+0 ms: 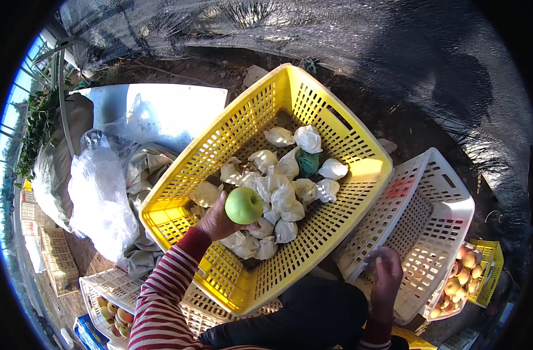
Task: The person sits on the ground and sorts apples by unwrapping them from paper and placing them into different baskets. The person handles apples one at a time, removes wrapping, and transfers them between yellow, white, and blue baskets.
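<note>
My left hand (216,216) is closed around a green apple (244,205), held over a yellow plastic crate (266,302). Beneath it, many pale paper-wrapped fruits (288,201) are heaped in the middle of the crate. Among them lies one green-wrapped bundle (308,162). To the right, my right hand (386,275) is raised beside the near end of a white plastic crate (452,197), its fingers bent. A dim greyish patch shows at its fingertips; whether it is a held thing is unclear.
A clear plastic bag (102,197) lies on crumpled cloth (146,175) at left, before a pale sheet panel (179,109). Apples (461,275) fill a container at lower right; others (115,315) sit in a white crate at lower left. Dark netting (336,35) hangs behind.
</note>
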`<control>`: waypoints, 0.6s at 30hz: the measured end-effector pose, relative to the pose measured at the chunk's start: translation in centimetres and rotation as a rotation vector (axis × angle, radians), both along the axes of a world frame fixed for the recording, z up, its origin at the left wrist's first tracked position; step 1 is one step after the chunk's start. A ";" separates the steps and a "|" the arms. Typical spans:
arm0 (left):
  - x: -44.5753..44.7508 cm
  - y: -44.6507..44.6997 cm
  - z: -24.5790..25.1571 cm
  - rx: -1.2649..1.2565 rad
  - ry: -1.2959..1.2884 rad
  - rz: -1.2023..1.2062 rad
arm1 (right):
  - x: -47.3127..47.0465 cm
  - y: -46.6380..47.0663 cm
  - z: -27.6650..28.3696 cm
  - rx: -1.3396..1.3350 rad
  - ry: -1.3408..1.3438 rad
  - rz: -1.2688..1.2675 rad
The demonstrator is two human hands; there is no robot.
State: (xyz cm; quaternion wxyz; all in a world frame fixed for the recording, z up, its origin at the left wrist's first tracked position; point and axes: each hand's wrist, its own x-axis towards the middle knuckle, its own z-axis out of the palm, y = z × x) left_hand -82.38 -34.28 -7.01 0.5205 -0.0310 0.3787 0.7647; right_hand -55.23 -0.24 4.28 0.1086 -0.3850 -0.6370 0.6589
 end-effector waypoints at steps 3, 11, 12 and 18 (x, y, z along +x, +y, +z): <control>4.0 5.3 4.0 0.058 0.021 -0.137 | -3.8 -1.1 1.7 -0.201 0.098 0.265; 8.0 17.0 9.4 0.173 0.924 -0.383 | -0.1 3.3 0.9 -0.503 0.372 0.101; 7.3 17.0 8.3 0.162 0.840 -0.280 | 2.1 5.3 0.6 -0.468 0.372 0.017; 3.5 11.9 -6.6 -0.591 0.481 0.047 | 14.9 17.0 -7.8 -0.110 -0.291 -0.383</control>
